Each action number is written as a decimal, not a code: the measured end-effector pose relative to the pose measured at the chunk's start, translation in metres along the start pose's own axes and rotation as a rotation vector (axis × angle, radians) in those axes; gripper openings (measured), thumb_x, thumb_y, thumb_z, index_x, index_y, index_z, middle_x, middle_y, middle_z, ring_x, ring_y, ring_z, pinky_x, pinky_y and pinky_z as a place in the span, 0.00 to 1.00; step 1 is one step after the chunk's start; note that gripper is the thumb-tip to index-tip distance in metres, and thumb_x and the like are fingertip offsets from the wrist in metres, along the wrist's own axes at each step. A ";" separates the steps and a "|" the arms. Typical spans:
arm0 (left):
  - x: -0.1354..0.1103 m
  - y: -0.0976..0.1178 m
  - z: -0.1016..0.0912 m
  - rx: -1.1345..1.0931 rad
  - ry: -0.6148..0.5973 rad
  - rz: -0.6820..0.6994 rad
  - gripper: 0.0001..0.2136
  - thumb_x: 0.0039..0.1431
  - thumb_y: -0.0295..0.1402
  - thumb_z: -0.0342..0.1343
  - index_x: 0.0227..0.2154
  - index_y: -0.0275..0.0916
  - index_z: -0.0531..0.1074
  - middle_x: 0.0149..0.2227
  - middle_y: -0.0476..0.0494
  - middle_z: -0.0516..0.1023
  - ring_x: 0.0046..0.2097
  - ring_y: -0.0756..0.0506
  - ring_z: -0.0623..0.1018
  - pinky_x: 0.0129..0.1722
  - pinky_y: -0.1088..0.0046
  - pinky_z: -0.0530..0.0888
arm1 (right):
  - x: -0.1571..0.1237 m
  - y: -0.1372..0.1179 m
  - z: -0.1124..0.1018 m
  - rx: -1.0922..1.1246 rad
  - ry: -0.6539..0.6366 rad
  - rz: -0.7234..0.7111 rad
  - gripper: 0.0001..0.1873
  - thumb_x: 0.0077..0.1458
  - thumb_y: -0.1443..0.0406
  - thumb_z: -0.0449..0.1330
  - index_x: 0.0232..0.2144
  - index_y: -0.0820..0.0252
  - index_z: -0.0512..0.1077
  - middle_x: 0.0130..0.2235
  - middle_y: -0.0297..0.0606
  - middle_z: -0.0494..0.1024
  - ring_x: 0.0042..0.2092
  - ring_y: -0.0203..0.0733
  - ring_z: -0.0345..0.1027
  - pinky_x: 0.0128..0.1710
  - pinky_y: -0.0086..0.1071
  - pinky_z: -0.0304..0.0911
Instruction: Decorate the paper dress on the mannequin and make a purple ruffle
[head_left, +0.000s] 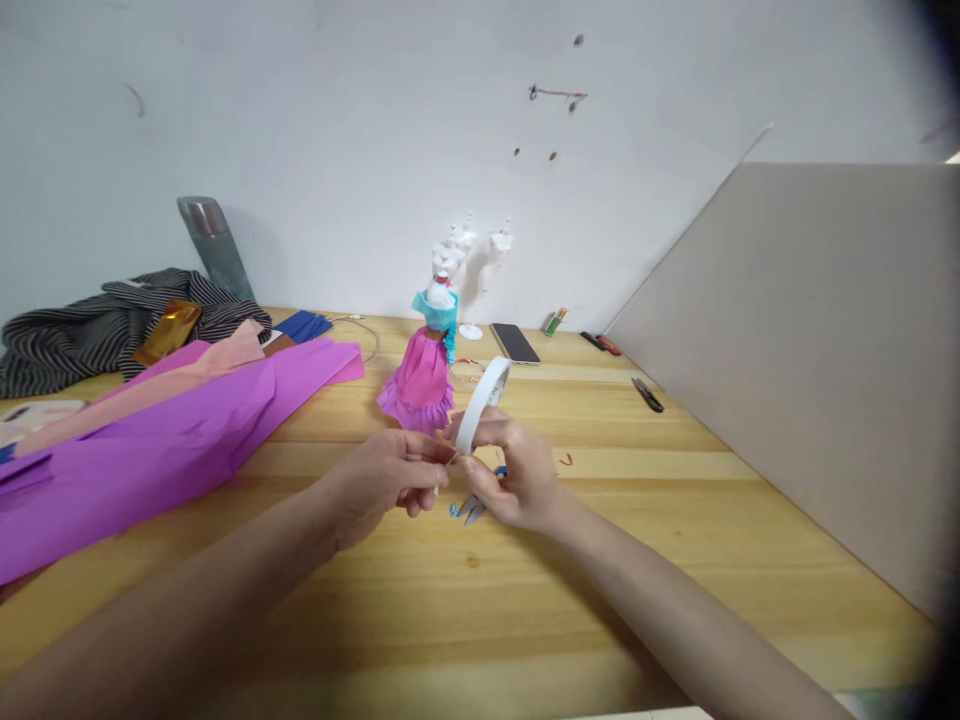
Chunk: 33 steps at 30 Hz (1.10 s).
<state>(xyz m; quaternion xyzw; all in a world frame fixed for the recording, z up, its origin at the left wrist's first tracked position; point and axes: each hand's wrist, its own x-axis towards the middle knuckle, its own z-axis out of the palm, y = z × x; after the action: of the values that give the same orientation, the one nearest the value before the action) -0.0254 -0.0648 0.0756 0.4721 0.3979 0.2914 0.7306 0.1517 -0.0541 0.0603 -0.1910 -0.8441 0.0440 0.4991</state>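
Observation:
My right hand (511, 470) grips a white roll of tape (481, 403), held upright above the wooden table (675, 520). My left hand (390, 480) meets it from the left, its fingers pinched at the tape's loose end. Small scissors (471, 508) lie on the table just under my hands. Behind them stands a doll (425, 372) in a pink paper dress with a turquoise top.
Purple and pink paper sheets (150, 430) cover the left side. Striped cloth (90, 325), a metal flask (214, 245) and blue paper (301, 324) lie at the back left. A phone (514, 342), white stands (480, 270) and clippers (646, 394) sit behind. A grey partition (825, 350) walls the right.

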 end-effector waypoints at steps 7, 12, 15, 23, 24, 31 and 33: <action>-0.001 -0.036 0.003 0.100 -0.079 -0.216 0.06 0.38 0.32 0.55 0.22 0.36 0.70 0.11 0.55 0.64 0.15 0.55 0.62 0.14 0.80 0.57 | -0.039 -0.008 0.010 -0.209 -0.147 -0.111 0.02 0.61 0.68 0.51 0.38 0.60 0.63 0.28 0.38 0.72 0.29 0.39 0.67 0.29 0.31 0.62; -0.003 -0.045 -0.001 0.199 -0.097 -0.206 0.04 0.36 0.31 0.53 0.18 0.37 0.67 0.11 0.54 0.65 0.14 0.55 0.62 0.14 0.80 0.58 | -0.038 -0.020 0.012 -0.388 -0.334 -0.126 0.05 0.63 0.69 0.50 0.36 0.61 0.65 0.26 0.36 0.71 0.27 0.38 0.65 0.28 0.31 0.60; -0.005 -0.047 -0.006 0.295 -0.101 -0.219 0.07 0.40 0.35 0.54 0.16 0.37 0.65 0.10 0.54 0.64 0.12 0.55 0.61 0.12 0.81 0.57 | -0.036 -0.022 0.014 -0.370 -0.428 -0.032 0.10 0.64 0.67 0.47 0.32 0.60 0.66 0.26 0.36 0.71 0.25 0.37 0.63 0.26 0.31 0.59; -0.010 -0.048 -0.015 0.247 -0.094 -0.351 0.08 0.39 0.36 0.58 0.18 0.36 0.67 0.15 0.55 0.66 0.13 0.55 0.64 0.10 0.81 0.57 | -0.045 -0.013 0.020 -0.057 -0.516 0.202 0.16 0.67 0.60 0.44 0.33 0.60 0.67 0.29 0.39 0.73 0.29 0.39 0.67 0.29 0.30 0.62; -0.011 -0.048 -0.016 0.236 -0.089 -0.357 0.08 0.39 0.36 0.58 0.18 0.36 0.67 0.15 0.55 0.66 0.13 0.55 0.64 0.10 0.81 0.57 | -0.044 -0.013 0.019 -0.015 -0.521 0.197 0.17 0.67 0.59 0.43 0.35 0.61 0.67 0.30 0.40 0.74 0.31 0.40 0.67 0.30 0.31 0.63; -0.010 -0.042 -0.032 0.252 -0.173 -0.330 0.09 0.42 0.36 0.58 0.17 0.36 0.68 0.15 0.53 0.68 0.14 0.54 0.66 0.12 0.81 0.61 | -0.041 -0.009 0.008 0.027 -0.560 0.115 0.18 0.51 0.72 0.51 0.45 0.63 0.68 0.31 0.41 0.74 0.30 0.40 0.66 0.29 0.31 0.63; -0.011 -0.040 -0.036 0.279 -0.193 -0.306 0.11 0.43 0.39 0.59 0.18 0.36 0.68 0.14 0.53 0.68 0.14 0.54 0.66 0.13 0.81 0.62 | -0.040 -0.008 0.006 0.073 -0.527 0.139 0.21 0.46 0.75 0.50 0.43 0.61 0.69 0.30 0.39 0.74 0.29 0.39 0.65 0.28 0.30 0.62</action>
<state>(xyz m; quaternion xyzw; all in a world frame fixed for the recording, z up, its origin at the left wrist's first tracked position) -0.0598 -0.0722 0.0334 0.5285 0.4296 0.0726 0.7286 0.1609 -0.0755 0.0265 -0.2124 -0.9275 0.1567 0.2647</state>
